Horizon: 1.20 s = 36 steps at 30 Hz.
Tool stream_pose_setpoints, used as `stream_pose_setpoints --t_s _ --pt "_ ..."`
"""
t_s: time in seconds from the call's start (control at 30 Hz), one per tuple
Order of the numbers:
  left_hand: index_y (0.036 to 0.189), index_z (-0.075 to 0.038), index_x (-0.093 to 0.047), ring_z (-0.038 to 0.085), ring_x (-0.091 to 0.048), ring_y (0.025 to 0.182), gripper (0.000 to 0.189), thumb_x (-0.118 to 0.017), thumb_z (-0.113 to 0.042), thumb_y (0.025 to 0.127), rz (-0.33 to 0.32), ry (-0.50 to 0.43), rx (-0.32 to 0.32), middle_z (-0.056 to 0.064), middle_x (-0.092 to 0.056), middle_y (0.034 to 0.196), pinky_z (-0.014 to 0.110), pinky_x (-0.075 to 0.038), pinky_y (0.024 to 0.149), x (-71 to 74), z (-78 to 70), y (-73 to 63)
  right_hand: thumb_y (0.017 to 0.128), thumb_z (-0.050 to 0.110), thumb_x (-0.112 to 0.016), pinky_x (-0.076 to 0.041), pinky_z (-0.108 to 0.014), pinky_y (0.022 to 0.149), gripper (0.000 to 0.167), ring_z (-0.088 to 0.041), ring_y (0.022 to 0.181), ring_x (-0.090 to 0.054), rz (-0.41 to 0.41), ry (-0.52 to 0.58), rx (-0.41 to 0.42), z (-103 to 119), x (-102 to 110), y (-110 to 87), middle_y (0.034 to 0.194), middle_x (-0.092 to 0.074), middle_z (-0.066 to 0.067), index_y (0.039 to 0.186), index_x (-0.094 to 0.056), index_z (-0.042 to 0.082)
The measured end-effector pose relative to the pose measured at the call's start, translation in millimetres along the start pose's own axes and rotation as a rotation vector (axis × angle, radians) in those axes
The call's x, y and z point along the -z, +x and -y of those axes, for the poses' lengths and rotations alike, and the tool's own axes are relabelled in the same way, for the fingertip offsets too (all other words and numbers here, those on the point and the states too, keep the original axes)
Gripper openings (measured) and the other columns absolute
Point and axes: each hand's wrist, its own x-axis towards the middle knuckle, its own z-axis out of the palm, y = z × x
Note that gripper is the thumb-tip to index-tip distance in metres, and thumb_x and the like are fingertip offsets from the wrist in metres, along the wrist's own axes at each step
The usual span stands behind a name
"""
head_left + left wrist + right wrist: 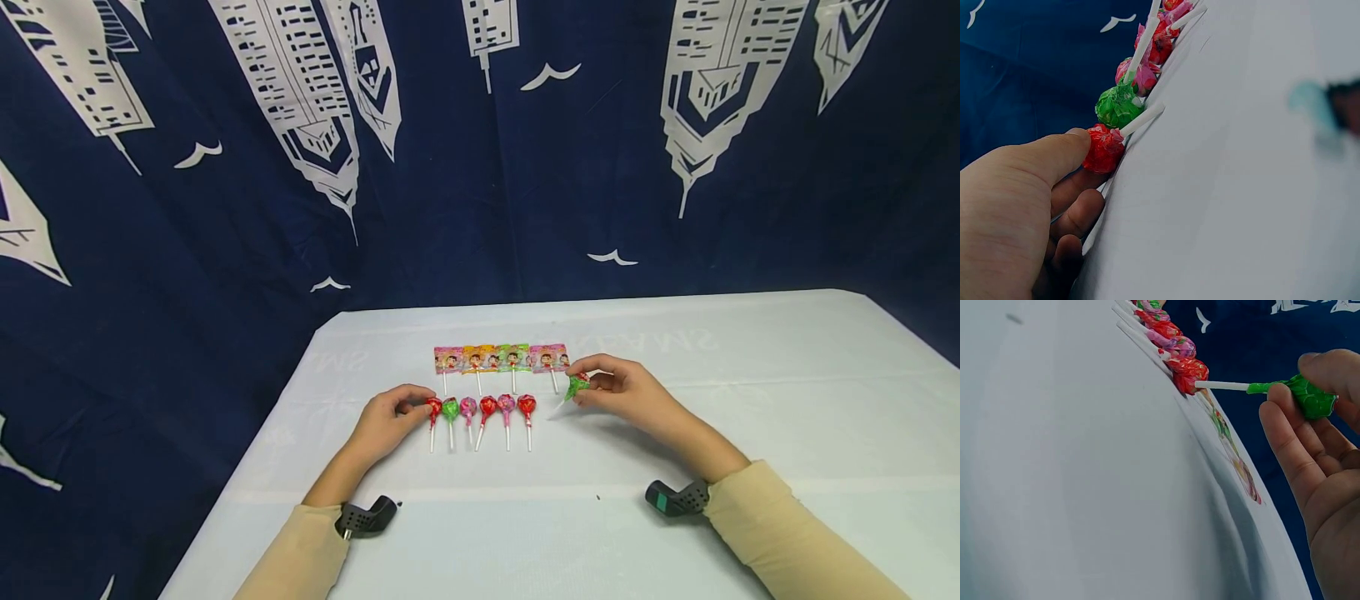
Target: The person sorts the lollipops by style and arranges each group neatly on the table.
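My right hand (626, 392) holds a green-wrapped lollipop (1315, 399) by its head between thumb and fingers, above the table, with its white stick pointing toward the row. At the row's left end, my left hand (390, 418) pinches the head of a red lollipop (1104, 150) with thumb and forefinger. Beside it lies another green lollipop (1117, 105). Several pink and red ones follow to the right, sticks toward me, ending with a red lollipop (527, 404). Behind them is a second row of flat-wrapped lollipops, among them an orange packet (478, 358) and a green packet (513, 357).
Both rows lie on a white-covered table (525, 533). A dark blue curtain (480, 208) with white building prints hangs behind it. Each wrist wears a black camera, such as the right wrist camera (677, 498).
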Motion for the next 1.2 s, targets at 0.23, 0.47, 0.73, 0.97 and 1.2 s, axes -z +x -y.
stream_pose_setpoints --t_s 0.23,0.47,0.73,0.97,1.2 --pt "0.11 -0.023 -0.075 0.011 -0.055 0.076 0.02 -0.075 -0.022 0.089 0.001 0.013 -0.002 -0.002 -0.074 0.1 0.024 -0.042 0.068 0.0 0.0 0.3 0.091 0.004 -0.069 -0.059 -0.033 0.079 0.04 -0.011 0.085 -0.065 0.015 0.019 -0.026 -1 -7 1.0 0.131 -0.059 -0.025 0.129 -0.06 -0.002" --pt "0.11 -0.023 -0.075 0.011 -0.055 0.076 0.02 -0.075 -0.022 0.089 0.001 0.013 0.001 -0.001 -0.074 0.101 0.025 -0.043 0.068 -0.1 0.7 0.6 0.092 0.006 -0.068 -0.059 -0.032 0.079 0.034 -0.014 0.086 -0.068 0.009 -0.037 -0.054 -4 -15 2.1 0.12 -0.065 -0.021 0.125 -0.062 -0.001" --pt "0.11 -0.022 -0.074 0.011 -0.056 0.074 0.02 -0.075 -0.022 0.09 0.011 -0.01 -0.004 0.0 -0.074 0.099 0.024 -0.043 0.066 0.7 -0.3 0.5 0.093 0.006 -0.068 -0.058 -0.026 0.075 0.031 -0.013 0.082 -0.07 0.0 -0.132 -0.036 -6 -25 4.2 0.117 -0.064 -0.016 0.124 -0.067 0.001" --pt "0.109 -0.021 -0.075 0.011 -0.055 0.072 0.019 -0.075 -0.022 0.09 0.017 -0.024 -0.003 0.0 -0.071 0.092 0.024 -0.042 0.065 -0.2 0.9 -1.0 0.094 0.006 -0.067 -0.057 -0.026 0.071 0.028 -0.013 0.078 -0.068 0.002 -0.168 -0.033 -9 -34 4.3 0.113 -0.065 -0.013 0.122 -0.067 0.003" --pt "0.109 -0.022 -0.075 0.011 -0.054 0.072 0.019 -0.075 -0.023 0.09 0.011 -0.019 -0.002 -0.001 -0.072 0.093 0.024 -0.042 0.065 0.7 -0.3 0.4 0.092 0.01 -0.07 -0.052 -0.025 0.063 0.025 -0.011 0.066 -0.06 -0.033 -0.215 -0.033 -9 -41 8.1 0.093 -0.07 -0.009 0.118 -0.069 0.009"
